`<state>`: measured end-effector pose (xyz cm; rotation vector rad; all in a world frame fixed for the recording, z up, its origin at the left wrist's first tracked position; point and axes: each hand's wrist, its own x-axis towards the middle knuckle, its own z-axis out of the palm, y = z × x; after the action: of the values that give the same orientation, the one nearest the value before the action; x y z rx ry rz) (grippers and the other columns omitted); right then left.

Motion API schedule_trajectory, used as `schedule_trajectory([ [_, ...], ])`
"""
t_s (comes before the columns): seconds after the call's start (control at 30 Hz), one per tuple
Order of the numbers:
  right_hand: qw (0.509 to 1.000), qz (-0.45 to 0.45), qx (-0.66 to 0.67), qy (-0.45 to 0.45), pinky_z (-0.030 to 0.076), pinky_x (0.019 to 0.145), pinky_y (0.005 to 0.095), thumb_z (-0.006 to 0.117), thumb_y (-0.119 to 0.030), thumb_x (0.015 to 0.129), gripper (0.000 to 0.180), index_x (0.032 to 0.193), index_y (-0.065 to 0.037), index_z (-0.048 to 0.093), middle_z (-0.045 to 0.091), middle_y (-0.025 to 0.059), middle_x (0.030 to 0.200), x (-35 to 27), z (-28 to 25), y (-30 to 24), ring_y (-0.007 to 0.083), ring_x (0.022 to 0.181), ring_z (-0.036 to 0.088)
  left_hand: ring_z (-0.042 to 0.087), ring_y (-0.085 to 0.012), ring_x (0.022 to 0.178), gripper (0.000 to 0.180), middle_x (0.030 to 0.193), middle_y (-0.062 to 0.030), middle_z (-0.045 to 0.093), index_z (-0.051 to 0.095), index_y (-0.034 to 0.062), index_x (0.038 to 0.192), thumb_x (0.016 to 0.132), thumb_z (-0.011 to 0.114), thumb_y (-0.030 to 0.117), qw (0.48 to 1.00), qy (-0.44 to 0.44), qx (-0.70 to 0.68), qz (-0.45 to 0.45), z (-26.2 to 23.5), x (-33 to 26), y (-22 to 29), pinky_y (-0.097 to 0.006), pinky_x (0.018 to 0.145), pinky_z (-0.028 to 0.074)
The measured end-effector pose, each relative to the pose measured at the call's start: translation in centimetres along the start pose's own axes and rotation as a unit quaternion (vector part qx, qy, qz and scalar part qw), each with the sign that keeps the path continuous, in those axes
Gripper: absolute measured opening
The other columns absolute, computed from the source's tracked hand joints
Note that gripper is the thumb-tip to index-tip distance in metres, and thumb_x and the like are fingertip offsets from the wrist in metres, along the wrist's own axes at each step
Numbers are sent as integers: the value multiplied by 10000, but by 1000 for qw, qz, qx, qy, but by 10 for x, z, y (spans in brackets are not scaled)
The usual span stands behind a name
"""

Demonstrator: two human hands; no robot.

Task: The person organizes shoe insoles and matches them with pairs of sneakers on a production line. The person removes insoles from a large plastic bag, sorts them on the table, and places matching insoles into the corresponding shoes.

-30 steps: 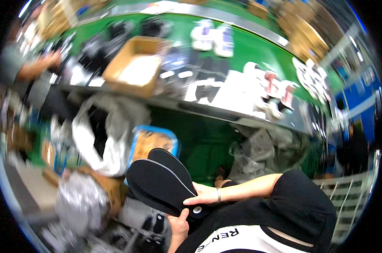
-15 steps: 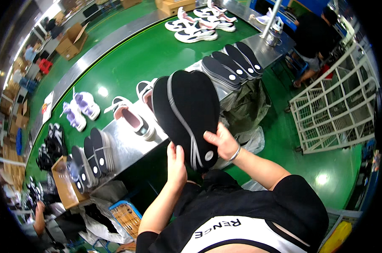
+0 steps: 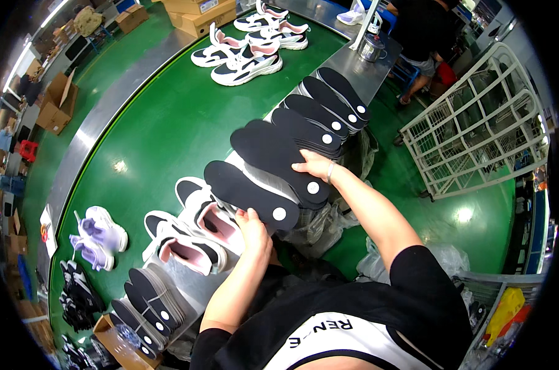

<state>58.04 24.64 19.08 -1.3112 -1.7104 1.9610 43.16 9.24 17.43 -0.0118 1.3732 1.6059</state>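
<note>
Left hand (image 3: 254, 234): thumb and fingertips closed on the near edge of a black insole pile (image 3: 245, 190); layer count can't be told. Right hand (image 3: 314, 165): clamped on the side of a thicker insole pile (image 3: 270, 148), layers visible at the heel. Hands well apart, one pile each, heel dots up. Both piles sit just right of the near shoes (image 3: 199, 221), the pink-lined white-and-black ones; whether they bear on the ledge or hang over it, can't tell.

Progress, judged: four laid stacks (image 3: 321, 111) in a row, farther right of the near shoes, look done. More insole stacks (image 3: 156, 296) lie left of them. The two piles in hand look not yet set down; near shoes show no insole clearly fitted.

Surface: metal ledge (image 3: 199, 288) under and left of the near shoes; green belt (image 3: 147, 145) beyond them. On it, lilac shoes (image 3: 100, 239) to their left, black shoes (image 3: 78, 296) farther left, white-and-black shoes (image 3: 248, 65) well beyond. Open carton (image 3: 122, 348) left, past the stacks.

Room: white wire trolley (image 3: 476, 123) and a co-worker in black (image 3: 422, 31) well right of the near shoes.
</note>
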Motion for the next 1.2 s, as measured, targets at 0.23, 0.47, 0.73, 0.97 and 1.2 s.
schedule_trajectory([
  [0.23,888,0,-397,232,344,882,390,592,-319,682,716,1231,-20,243,387,213,1146,16,47,14,355,1054,395,501,-164,799,460,985,-85,478,191,126,1186,792,387,-8,985,-8,145,-98,-17,15,-45,-279,580,428],
  [0.47,836,-27,-512,197,341,850,414,622,-302,609,734,1235,-106,292,356,155,1195,9,50,18,300,1073,361,503,-171,825,453,1016,-105,476,201,89,1189,789,377,-30,988,45,123,-87,-4,11,-38,-276,638,437],
  [0.73,811,-83,-545,197,365,815,409,606,-299,622,687,1213,-88,327,352,194,1199,4,39,27,302,1036,393,494,-175,792,515,1047,-93,437,176,88,1221,777,412,-24,976,113,184,-42,2,21,-44,-266,551,437],
  [0.97,792,-50,-566,226,422,729,392,595,-361,673,681,1216,-60,316,343,210,1209,-3,52,28,296,969,445,500,-195,772,614,994,-92,456,128,104,1248,741,449,-23,984,100,137,-60,14,18,-35,-304,497,445],
  [1.2,793,10,-579,190,457,659,383,602,-369,671,719,1232,-43,290,356,213,1190,-21,58,31,282,951,462,483,-230,961,543,1076,-152,460,284,-18,1174,674,475,-113,982,61,177,-20,21,26,-43,-296,824,391],
])
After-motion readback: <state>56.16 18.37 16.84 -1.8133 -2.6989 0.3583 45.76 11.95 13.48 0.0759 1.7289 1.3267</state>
